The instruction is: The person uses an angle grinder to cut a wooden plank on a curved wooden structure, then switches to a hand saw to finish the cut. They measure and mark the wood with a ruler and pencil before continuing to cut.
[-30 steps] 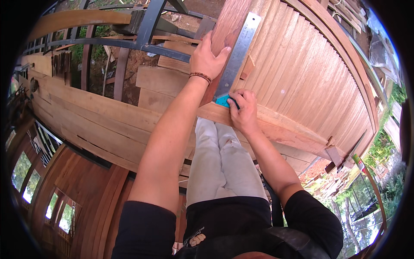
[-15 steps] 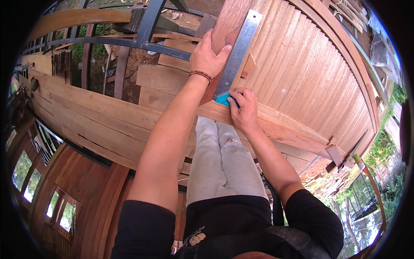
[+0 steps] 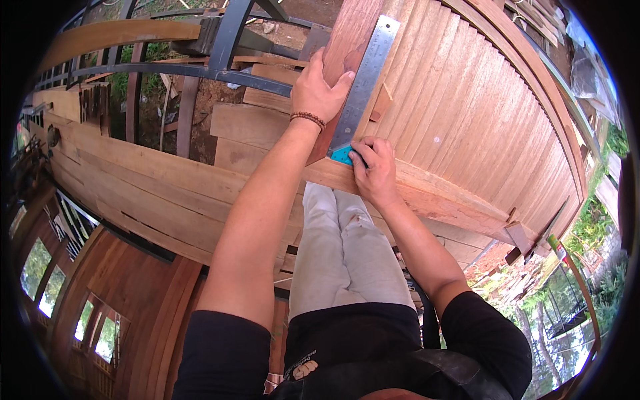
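My left hand [image 3: 321, 93], with a beaded bracelet at the wrist, is wrapped over a reddish wooden board [image 3: 352, 33], its thumb on the near face toward the ruler. A try square lies along the board's right side, its steel blade [image 3: 367, 80] pointing away from me. The square's teal stock [image 3: 342, 155] rests by the edge of a wooden rail [image 3: 427, 193]. My right hand [image 3: 377, 170] is closed on that stock with bent fingers. Something dark shows under its fingertips, too small to make out.
A slatted wooden panel [image 3: 460, 93] with a curved frame [image 3: 543, 80] spreads to the right. A small wood offcut [image 3: 381, 103] lies beside the blade. Dark metal railing [image 3: 230, 40] stands at the far left, above long planks [image 3: 147, 173]. A handsaw [image 3: 550, 223] is at the right.
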The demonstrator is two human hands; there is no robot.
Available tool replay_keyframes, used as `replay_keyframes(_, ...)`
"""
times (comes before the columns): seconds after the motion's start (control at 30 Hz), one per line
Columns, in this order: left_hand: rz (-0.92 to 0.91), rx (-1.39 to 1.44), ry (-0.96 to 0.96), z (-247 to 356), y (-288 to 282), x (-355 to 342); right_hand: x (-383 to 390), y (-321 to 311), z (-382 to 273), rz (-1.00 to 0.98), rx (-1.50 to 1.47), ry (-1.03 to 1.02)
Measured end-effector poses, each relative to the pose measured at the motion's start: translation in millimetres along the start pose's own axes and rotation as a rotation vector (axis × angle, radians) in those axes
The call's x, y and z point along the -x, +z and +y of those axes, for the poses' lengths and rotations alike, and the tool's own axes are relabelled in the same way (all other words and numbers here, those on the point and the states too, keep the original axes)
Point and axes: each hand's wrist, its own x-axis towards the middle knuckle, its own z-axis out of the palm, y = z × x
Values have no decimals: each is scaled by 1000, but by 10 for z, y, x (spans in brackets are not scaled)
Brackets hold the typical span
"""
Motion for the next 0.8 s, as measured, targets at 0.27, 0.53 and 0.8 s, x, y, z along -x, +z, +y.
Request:
replay_keyframes(0.27,-11,8,-22,24,-17,7,3,12,3,16,-1,-21)
replay_keyframes(0.53,14,-7,13,-28,23,2,11,3,-1,6,11,-12)
replay_keyframes(0.8,21,-8,48,-87,40,-22,6,7,3,11,10,-28)
